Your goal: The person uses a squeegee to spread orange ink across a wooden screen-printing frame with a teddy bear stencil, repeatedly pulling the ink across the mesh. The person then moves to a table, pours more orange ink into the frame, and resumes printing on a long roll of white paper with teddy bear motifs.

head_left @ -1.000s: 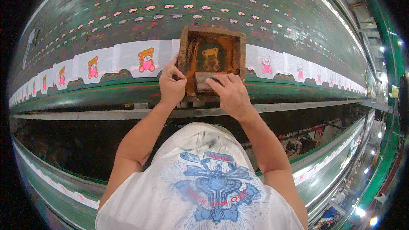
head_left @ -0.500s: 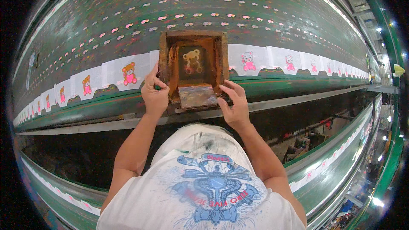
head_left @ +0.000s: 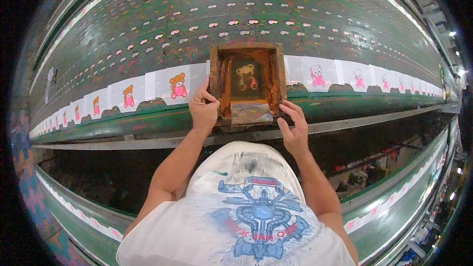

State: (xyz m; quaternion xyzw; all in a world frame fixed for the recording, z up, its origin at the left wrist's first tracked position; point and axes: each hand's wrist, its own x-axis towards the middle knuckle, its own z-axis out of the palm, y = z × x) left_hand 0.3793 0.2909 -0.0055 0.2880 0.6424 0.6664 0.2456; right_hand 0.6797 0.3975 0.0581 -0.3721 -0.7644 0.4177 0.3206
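A small wooden screen-printing frame (head_left: 282,76), deep and stained brown, sits over the row of white fabric pieces. Through its mesh (head_left: 251,96) a bear shape with reddish patches shows. A flat greyish, shiny piece (head_left: 251,113) leans inside the near end; its exact kind is unclear. My left hand (head_left: 204,111) is closed on the frame's left side, near the lower corner. At the right lower corner my right hand (head_left: 295,127) grips the frame between thumb and fingers. The fabric directly beneath the frame is hidden.
To the left, fabric pieces (head_left: 160,93) carry brown bears with pink hearts. On the right, pieces (head_left: 340,81) show paler bears with pink hearts. They lie along the near edge of a long green table (head_left: 162,61). Behind me runs another green table (head_left: 389,219) with fabric.
The whole view has shifted, so table, frame and hands appear farther right. Against the fabric the frame sits almost the same, perhaps slightly more left. Both hands keep their hold.
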